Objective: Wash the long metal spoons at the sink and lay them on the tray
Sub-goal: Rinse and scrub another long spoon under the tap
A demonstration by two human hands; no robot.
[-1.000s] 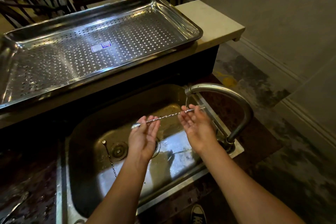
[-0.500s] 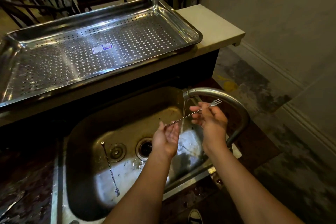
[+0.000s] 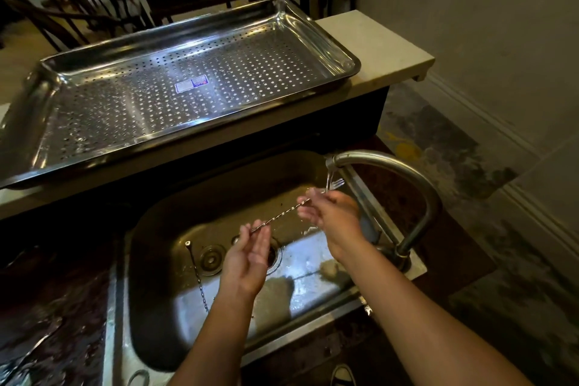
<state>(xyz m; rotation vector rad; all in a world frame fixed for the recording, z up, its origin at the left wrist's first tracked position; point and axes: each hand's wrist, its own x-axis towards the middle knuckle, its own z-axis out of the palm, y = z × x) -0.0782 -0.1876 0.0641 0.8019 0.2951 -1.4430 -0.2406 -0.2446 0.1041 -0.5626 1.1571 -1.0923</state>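
Here under the tap: one long metal spoon (image 3: 282, 216), with a twisted stem and its forked end uppermost, was held slanting above the sink (image 3: 150, 276), so that the stream from the faucet (image 3: 391, 163) struck the upper end and would probably run down the stem.
Right hand (image 3: 335, 213): the fingers were loosely curled about the stem just below the fork, directly in the stream. They were judged to be both steadying and rubbing it.
Left hand (image 3: 247, 254): the palm was up and the fingers nearly straight, with the stem's lower end resting across the fingertips. Whether the thumb pinched it could not be told.
Second spoon (image 3: 196, 276): it lay on the basin floor left of the drain (image 3: 274, 255), apparently awaiting its turn.
Tray (image 3: 332, 44): perforated, it stood on the pale ledge (image 3: 376, 41) behind the sink, within reach and able to drain. No spoon lay on it.
Progress: early, judged from the bare tray.
Risk: a thin, wet stem could slip from so light a hold.
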